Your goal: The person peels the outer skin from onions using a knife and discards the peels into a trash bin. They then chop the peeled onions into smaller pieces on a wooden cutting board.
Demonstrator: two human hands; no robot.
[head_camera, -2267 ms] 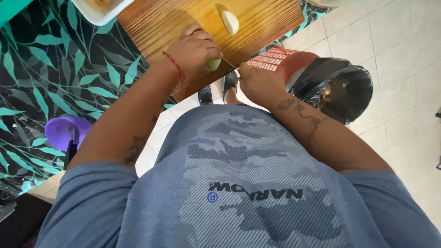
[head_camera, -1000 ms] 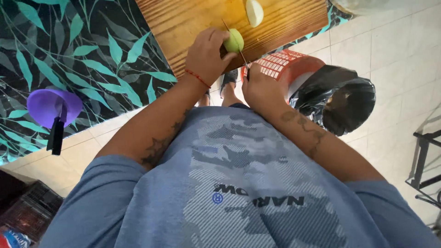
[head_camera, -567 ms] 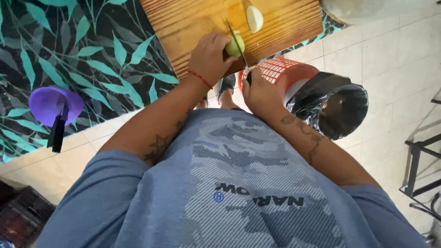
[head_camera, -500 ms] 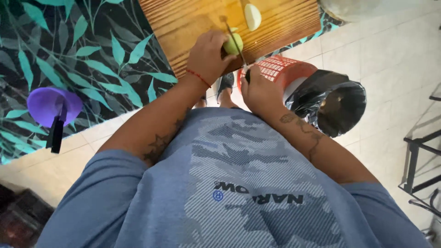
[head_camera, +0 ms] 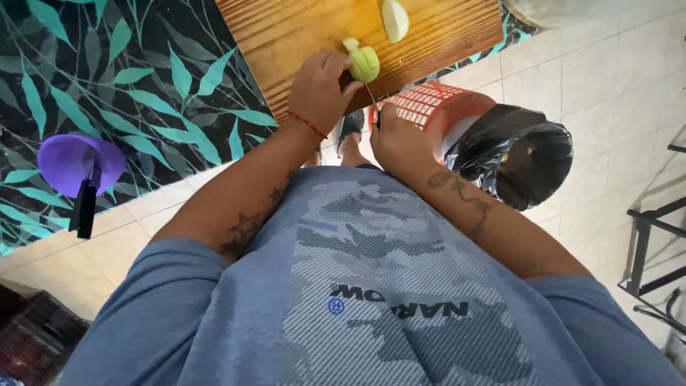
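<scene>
Left hand (head_camera: 318, 89) holds the green fruit (head_camera: 364, 63) down on the board (head_camera: 300, 36): fingers curled over its near-left side, thumb pressed to its lower edge, fruit just past the fingertips. Right hand (head_camera: 399, 139) is closed in a fist around the knife (head_camera: 371, 96) handle; the thin blade runs up from the knuckles and meets the fruit's near side, right beside the left thumb. The handle itself is hidden in the fist.

A cut piece (head_camera: 395, 19) lies further up the board, well clear of both hands.

To do this cut well, my read:
- tuck the left thumb back behind the fingertips; it sits too close to the blade line
- keep fingertips curled, knuckles toward the blade
- fruit looks rounded, so it could roll; put a flat cut face down first
- draw the blade through rather than pushing straight down
- the fruit sits near the board's near edge; slide it further from the body

Red basket (head_camera: 421, 107) and black bag (head_camera: 522, 154) sit below the right wrist, off the board.
</scene>
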